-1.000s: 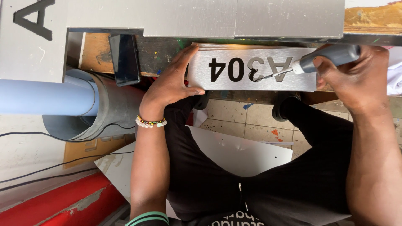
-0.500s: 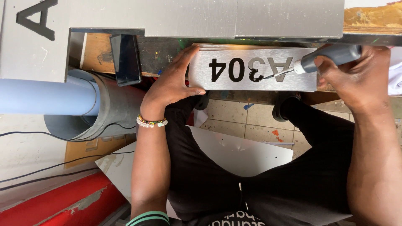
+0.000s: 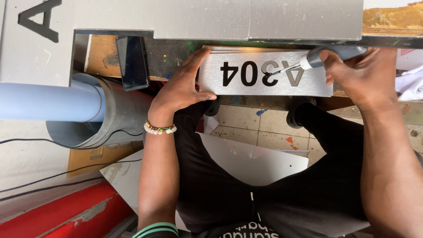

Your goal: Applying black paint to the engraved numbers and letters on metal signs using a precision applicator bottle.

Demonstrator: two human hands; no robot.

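A brushed silver sign plate point(image 3: 264, 86) with black stuck-on characters lies at the near edge of a paint-stained workbench point(image 3: 167, 55). My left hand point(image 3: 183, 88) presses flat on the plate's left end, fingers spread over its corner. My right hand point(image 3: 359, 72) grips a grey-handled tool point(image 3: 328, 55) with a thin metal tip. The tip point(image 3: 275, 71) touches one of the black characters near the plate's middle. A beaded bracelet point(image 3: 159, 128) circles my left wrist.
A dark phone point(image 3: 132, 61) stands on the bench to the left. Large silver panels point(image 3: 198, 20) lie behind the plate. A blue pipe point(image 3: 44, 101) rests in a grey pipe point(image 3: 119, 114) at left. A grey sheet point(image 3: 246, 163), cables point(image 3: 53, 176) and a red strip point(image 3: 57, 211) are on the floor.
The tool's tip has slid left along the plate, from the rightmost character to the one beside it. My left hand has stayed in place.
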